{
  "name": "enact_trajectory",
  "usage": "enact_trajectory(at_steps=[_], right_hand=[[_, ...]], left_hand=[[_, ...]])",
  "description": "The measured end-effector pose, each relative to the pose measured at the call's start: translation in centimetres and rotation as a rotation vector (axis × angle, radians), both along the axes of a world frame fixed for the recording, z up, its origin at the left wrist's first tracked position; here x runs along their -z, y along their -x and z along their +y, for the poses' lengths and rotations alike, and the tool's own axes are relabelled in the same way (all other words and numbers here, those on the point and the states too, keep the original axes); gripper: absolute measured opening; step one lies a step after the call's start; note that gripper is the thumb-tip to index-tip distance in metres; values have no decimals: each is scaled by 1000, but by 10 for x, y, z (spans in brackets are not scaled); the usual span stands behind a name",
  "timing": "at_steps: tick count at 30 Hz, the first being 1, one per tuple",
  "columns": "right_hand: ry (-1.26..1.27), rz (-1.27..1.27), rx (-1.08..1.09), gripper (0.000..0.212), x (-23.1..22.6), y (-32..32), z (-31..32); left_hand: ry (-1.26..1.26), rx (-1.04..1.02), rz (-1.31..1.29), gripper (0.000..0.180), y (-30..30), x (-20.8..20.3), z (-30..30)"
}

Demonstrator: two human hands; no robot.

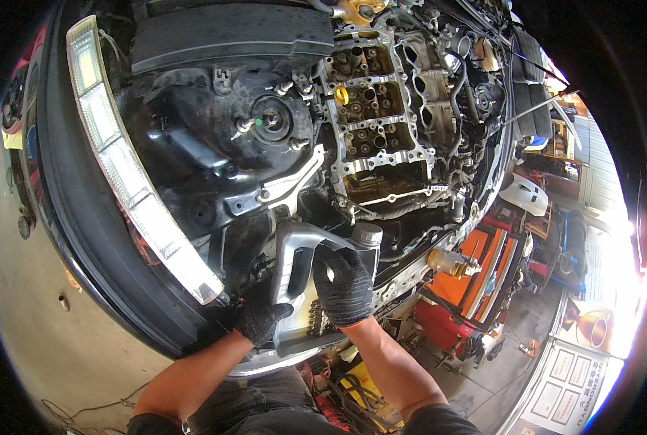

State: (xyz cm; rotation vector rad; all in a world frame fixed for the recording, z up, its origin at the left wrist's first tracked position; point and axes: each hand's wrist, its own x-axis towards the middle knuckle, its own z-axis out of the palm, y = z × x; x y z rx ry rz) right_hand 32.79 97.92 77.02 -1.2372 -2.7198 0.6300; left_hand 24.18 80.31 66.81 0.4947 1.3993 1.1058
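A grey plastic oil jug (pixel 294 239) with a round cap (pixel 368 233) lies at the front edge of the engine bay. Its upper side looks cut away, and a metal chain (pixel 316 317) shows inside. My left hand (pixel 263 319), in a black glove, holds the jug's near left edge, its thumb toward the rim and its other fingers mostly hidden. Also gloved, my right hand (pixel 344 287) is over the jug's opening with fingers curled down and the thumb near the forefinger. What it grips, if anything, is hidden.
Beyond the jug sits an opened engine (pixel 374 109) with bare valve parts and a yellow ring (pixel 341 96). A long headlamp (pixel 131 159) lines the left. An orange-topped tool cart (pixel 468 272) and a bottle of amber liquid (pixel 447 262) are at right.
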Motion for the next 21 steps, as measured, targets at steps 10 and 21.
enact_trajectory(at_steps=[10, 21], right_hand=[[-61, -80, 58, 22, -2, 8, -8], [-87, -123, 66, 20, 5, 8, -12]], left_hand=[[66, -99, -144, 86, -13, 10, -7], [147, 32, -175, 95, -5, 5, -2]])
